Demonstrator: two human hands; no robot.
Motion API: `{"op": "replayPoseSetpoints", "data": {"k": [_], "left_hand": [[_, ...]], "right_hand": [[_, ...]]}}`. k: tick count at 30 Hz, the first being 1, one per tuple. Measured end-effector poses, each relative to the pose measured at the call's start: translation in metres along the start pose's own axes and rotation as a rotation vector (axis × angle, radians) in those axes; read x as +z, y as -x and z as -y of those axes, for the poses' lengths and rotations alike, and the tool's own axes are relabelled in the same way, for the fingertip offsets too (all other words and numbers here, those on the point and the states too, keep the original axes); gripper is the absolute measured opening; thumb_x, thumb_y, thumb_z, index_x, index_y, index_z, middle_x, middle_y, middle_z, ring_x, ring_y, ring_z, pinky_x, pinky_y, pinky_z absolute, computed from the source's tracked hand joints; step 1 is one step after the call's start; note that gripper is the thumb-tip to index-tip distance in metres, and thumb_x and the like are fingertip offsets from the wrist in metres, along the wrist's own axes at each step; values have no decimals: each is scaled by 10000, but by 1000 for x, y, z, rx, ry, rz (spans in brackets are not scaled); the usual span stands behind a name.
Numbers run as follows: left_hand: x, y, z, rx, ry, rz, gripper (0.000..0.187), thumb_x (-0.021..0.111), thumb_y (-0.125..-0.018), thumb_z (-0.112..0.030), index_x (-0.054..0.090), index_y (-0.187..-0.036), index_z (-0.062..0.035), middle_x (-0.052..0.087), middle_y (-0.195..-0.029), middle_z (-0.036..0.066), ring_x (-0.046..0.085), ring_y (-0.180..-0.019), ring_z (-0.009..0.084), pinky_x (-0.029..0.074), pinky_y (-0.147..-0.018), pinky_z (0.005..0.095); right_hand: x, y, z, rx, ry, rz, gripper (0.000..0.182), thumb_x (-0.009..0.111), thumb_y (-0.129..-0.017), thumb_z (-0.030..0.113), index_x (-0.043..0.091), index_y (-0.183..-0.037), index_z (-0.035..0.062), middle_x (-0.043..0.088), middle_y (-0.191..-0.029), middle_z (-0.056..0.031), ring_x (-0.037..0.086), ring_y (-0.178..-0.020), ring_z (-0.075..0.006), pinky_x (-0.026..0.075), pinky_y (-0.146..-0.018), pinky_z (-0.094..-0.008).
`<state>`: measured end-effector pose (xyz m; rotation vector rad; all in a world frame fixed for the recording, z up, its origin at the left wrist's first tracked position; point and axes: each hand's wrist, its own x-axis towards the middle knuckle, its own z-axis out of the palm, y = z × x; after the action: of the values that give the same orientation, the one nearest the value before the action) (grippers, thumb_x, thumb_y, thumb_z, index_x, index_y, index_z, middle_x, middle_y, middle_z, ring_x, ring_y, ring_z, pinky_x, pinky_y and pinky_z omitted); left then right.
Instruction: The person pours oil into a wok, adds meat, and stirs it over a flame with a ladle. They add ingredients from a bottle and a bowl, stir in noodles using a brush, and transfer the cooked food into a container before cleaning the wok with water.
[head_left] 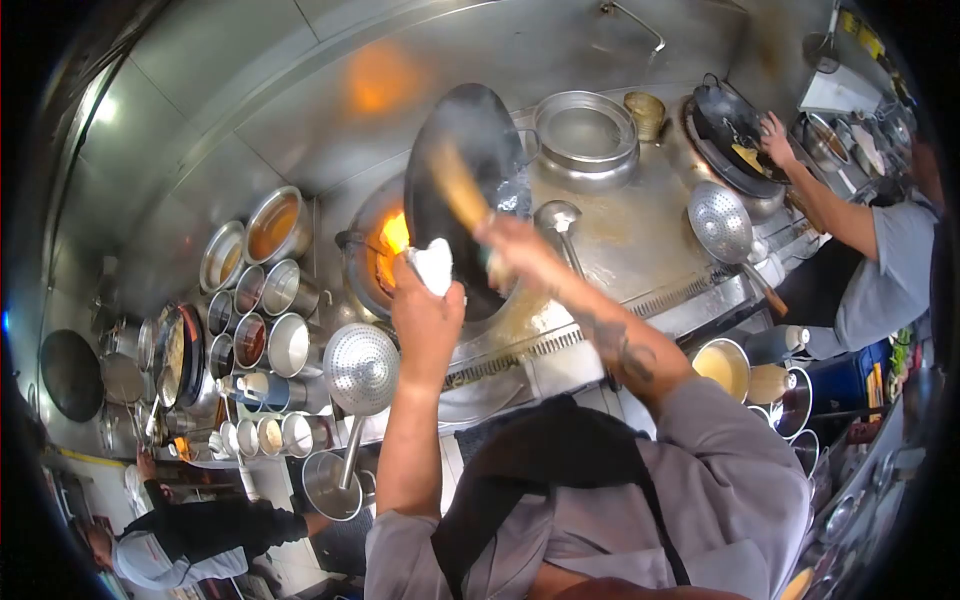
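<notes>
A black wok [490, 125] stands tipped up steeply over the lit burner [358, 262], with orange flame [396, 236] showing at its left side and steam near its top. My left hand [428, 325] is closed on the wok's near edge through a folded white cloth [434, 266]. In my right hand [522, 256] is the grip of a bamboo wok brush [458, 185], its bristle end blurred by motion across the wok's inner face. To the right of the wok, a ladle [557, 216] rests on the steel stove top.
A perforated strainer [361, 368] lies left of my forearm, beside bowls and seasoning tins [290, 345]. Behind the ladle sits a large steel pot [586, 140]. At right, a co-worker's hand [776, 142] reaches over another wok [728, 118]. Another person [200, 535] is at lower left.
</notes>
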<state>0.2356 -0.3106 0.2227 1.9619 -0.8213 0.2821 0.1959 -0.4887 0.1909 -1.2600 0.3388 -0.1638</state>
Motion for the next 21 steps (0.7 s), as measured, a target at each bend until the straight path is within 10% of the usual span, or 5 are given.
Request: {"op": "replayPoseSetpoints", "data": {"k": [2,5,7,10,21], "left_hand": [[-6,-1,12,-64,50,-46,611,624,-747,-59,354,-1270,105,590,-1008,274,614,-909,380,482,-822,419],[-23,4,46,-153,58,-117,517,577,-787,-34,392,-1257,77,599,-1004,181,601,-889,235,477,-814,324],[-34,18,81,-234,185,-132,463,565,-797,-37,417,-1222,69,591,-994,151,590,-887,216,468,-816,315],[-43,33,100,-337,191,-181,442,570,-789,-49,442,-1200,49,581,-986,132,574,-876,198,458,-822,310],[-27,93,184,-1055,633,-390,207,555,-781,-120,503,-979,-94,565,-698,34,510,-449,129,310,-302,244]], "right_hand": [[18,37,-60,-166,409,76,296,628,-902,303,617,-1080,66,623,-752,-30,556,-656,-90,468,-570,-275],[-41,76,-165,-438,640,182,549,649,-872,323,499,-1324,47,664,-1023,-192,652,-934,-282,495,-867,-374],[-129,39,-185,154,1194,172,478,626,-845,295,540,-1282,120,658,-955,-204,649,-862,-356,510,-785,-426],[-195,-13,-136,-223,1447,-300,425,592,-838,321,553,-1182,73,654,-845,-220,647,-746,-369,519,-666,-469],[-137,5,-65,137,201,-450,490,640,-869,351,552,-1212,13,601,-711,-65,547,-434,-157,416,-346,-290]]}}
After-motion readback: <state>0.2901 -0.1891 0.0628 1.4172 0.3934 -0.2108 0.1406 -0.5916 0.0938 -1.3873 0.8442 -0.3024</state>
